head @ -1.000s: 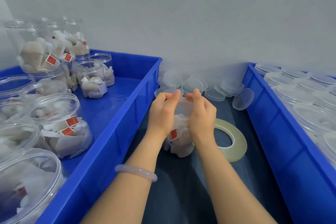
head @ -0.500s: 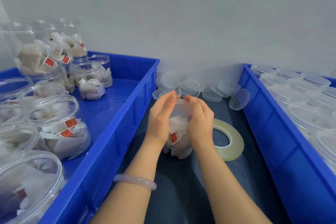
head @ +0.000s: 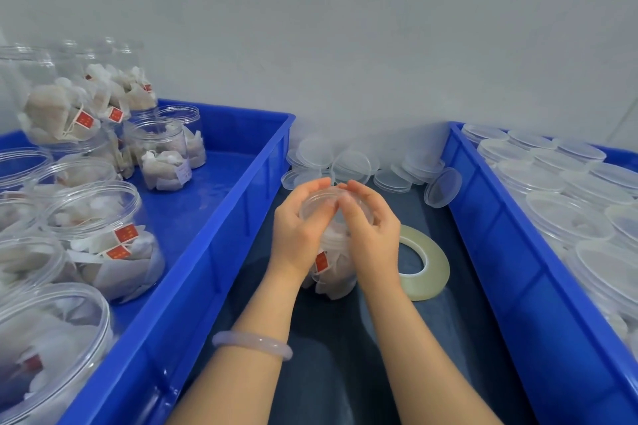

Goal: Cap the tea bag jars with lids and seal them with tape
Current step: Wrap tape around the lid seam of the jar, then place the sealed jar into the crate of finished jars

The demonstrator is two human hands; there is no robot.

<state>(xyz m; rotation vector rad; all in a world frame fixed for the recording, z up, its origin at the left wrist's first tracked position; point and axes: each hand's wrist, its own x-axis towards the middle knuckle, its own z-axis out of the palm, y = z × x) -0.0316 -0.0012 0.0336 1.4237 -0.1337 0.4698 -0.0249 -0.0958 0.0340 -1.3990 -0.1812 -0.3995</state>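
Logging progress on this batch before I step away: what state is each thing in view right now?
Held jar: upright on the table, filled with tea bags.
Lid: at the jar's mouth; whether it is fully seated, cannot tell.
Left hand: grips the lid's rim.
Right hand: grips the lid's rim.
Tape roll: lying flat beside the jar, untouched.
Left bin jars: filled, uncapped.
Right bin jars: capped.
Spare lids: loose pile by the wall.

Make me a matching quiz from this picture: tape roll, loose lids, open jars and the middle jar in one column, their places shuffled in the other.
1 tape roll
2 loose lids
3 open jars
4 middle jar

A between left hand and right hand
B in the left bin
C flat on the table, right of the hands
D piled at the wall

Pairs: 1-C, 2-D, 3-B, 4-A
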